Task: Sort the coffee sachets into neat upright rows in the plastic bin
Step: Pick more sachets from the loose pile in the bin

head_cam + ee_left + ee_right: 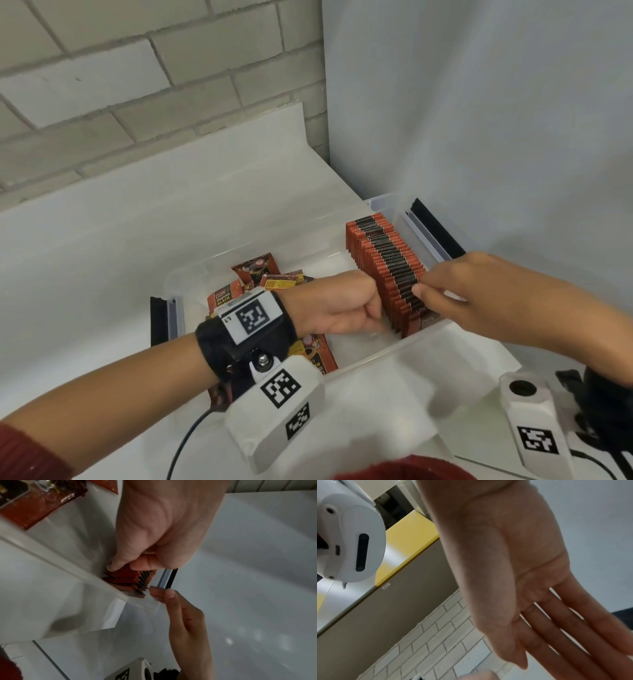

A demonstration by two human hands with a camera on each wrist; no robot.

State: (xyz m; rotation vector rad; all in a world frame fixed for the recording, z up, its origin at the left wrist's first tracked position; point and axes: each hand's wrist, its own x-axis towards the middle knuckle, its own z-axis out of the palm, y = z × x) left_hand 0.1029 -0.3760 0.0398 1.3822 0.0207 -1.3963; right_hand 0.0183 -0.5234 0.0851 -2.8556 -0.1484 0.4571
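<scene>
A clear plastic bin (373, 356) sits on a white table (102, 240) in the lower middle of the head view, beside a grey wall on the right. Along the bin's right side stands a packed upright row of sachets (387, 263), red-orange with a dark band across the top edges. At the left end of the bin lies a loose heap of sachets (263, 277), flat and overlapping. The left hand (334, 305) is at centre frame with its fingers curled; in the left wrist view its thumb (118, 559) and curled fingers pinch the near sachets of the row at their left edge. The right hand (479, 291) reaches in from the right with fingers straight and held loosely together, its fingertips (419, 291) touching the tops of the row's near end; the right wrist view shows the palm flat and the fingers extended. A white camera unit is strapped under each wrist.
</scene>
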